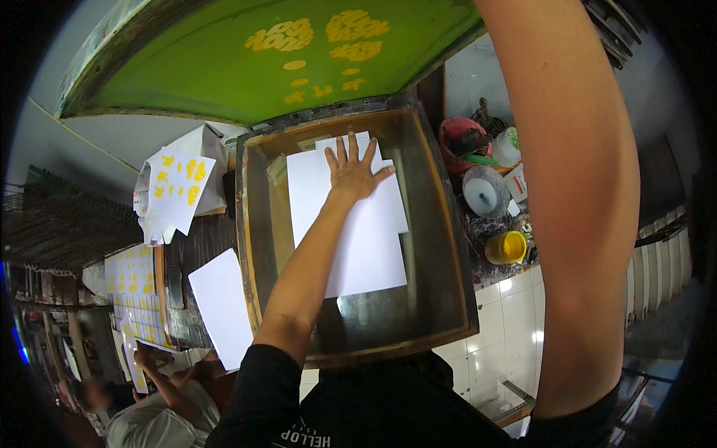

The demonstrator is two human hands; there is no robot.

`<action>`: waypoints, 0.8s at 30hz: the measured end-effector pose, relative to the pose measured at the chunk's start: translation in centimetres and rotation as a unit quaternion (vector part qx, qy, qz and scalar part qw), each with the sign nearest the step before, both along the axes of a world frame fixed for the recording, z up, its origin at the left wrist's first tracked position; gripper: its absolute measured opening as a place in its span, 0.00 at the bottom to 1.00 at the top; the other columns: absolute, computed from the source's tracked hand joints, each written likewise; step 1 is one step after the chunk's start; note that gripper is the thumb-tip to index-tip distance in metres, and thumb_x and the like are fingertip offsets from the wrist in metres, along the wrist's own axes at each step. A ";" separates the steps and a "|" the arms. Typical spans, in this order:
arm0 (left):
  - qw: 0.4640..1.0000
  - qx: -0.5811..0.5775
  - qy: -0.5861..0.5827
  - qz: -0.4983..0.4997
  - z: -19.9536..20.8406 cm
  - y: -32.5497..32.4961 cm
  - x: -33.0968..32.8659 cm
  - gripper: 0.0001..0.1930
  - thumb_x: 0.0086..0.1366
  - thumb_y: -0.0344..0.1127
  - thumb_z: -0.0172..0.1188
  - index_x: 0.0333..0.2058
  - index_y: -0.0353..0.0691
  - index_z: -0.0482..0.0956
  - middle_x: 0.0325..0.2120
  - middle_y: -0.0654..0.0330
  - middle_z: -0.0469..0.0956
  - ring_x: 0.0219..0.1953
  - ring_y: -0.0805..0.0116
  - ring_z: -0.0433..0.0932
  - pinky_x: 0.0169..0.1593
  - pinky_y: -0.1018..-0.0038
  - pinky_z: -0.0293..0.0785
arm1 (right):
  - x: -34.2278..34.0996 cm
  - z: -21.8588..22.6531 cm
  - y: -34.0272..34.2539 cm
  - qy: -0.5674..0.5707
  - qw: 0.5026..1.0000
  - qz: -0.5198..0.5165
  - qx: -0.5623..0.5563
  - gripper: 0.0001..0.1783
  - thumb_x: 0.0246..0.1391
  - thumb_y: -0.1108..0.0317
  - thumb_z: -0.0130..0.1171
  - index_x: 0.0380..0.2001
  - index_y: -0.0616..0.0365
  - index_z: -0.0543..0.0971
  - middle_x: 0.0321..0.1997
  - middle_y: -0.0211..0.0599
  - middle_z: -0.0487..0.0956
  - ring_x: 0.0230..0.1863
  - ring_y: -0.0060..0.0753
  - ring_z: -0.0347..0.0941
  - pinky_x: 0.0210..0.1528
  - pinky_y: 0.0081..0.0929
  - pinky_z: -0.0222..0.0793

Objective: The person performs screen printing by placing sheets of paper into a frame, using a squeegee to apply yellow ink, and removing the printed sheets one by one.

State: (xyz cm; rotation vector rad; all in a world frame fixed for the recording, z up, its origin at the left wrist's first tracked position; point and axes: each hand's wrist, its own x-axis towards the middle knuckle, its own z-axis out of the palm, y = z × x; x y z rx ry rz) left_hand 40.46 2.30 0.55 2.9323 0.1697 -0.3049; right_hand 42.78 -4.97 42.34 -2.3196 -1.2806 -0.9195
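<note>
My left hand (352, 175) lies flat with spread fingers on a white paper sheet (366, 257). Beneath and around that sheet, other white paper edges stick out on the wood-framed glass board (439, 246). Above the board's far edge, a green printing screen (202, 75) with yellow designs is tilted up. My right forearm (575, 209) stretches up past the top edge of the view, close to the screen's right side. The right hand itself is out of sight, so its hold cannot be seen.
Left of the board are a white sheet (224, 306) and a yellow-printed sheet (175, 187). A co-worker (160, 418) handles paper at lower left, near more printed sheets (131, 276). At right stand a yellow jar (506, 247), a round white-lidded container (484, 193) and a red basin (455, 134).
</note>
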 end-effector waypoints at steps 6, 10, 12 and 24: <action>0.762 -0.549 -0.343 -0.032 10.3 1.3 -9.5 0.39 0.75 0.57 0.53 0.73 0.37 0.56 0.61 0.39 0.74 0.65 0.45 0.73 0.70 0.48 0.60 | -8.2 -1.8 -3.7 0.230 0.973 -0.026 0.013 0.19 0.64 0.67 0.53 0.47 0.75 0.82 0.41 0.63 0.83 0.36 0.56 0.81 0.48 0.51 0.76; 0.629 -0.649 -0.426 0.035 14.4 2.9 -23.6 0.32 0.76 0.56 0.50 0.58 0.27 0.72 0.47 0.37 0.82 0.48 0.50 0.84 0.63 0.56 0.71 | -13.3 -9.1 -6.4 0.208 0.976 -0.059 -0.005 0.17 0.62 0.63 0.56 0.48 0.66 0.77 0.44 0.56 0.82 0.44 0.59 0.77 0.52 0.53 0.69; 0.626 -0.703 -0.338 0.006 13.5 2.4 -30.1 0.26 0.76 0.52 0.52 0.50 0.28 0.76 0.41 0.39 0.84 0.41 0.51 0.86 0.58 0.53 0.76 | -15.5 -13.4 -7.6 0.153 0.987 -0.045 -0.032 0.15 0.62 0.63 0.57 0.47 0.61 0.72 0.48 0.51 0.79 0.54 0.57 0.73 0.57 0.52 0.64; 0.367 -0.844 0.028 0.389 -1.0 -1.4 -39.6 0.18 0.70 0.30 0.51 0.53 0.21 0.73 0.57 0.34 0.76 0.60 0.45 0.78 0.63 0.55 0.77 | -20.9 -35.7 -9.0 0.415 0.865 0.060 -0.276 0.30 0.47 0.54 0.75 0.44 0.61 0.73 0.43 0.52 0.79 0.50 0.57 0.74 0.53 0.49 0.65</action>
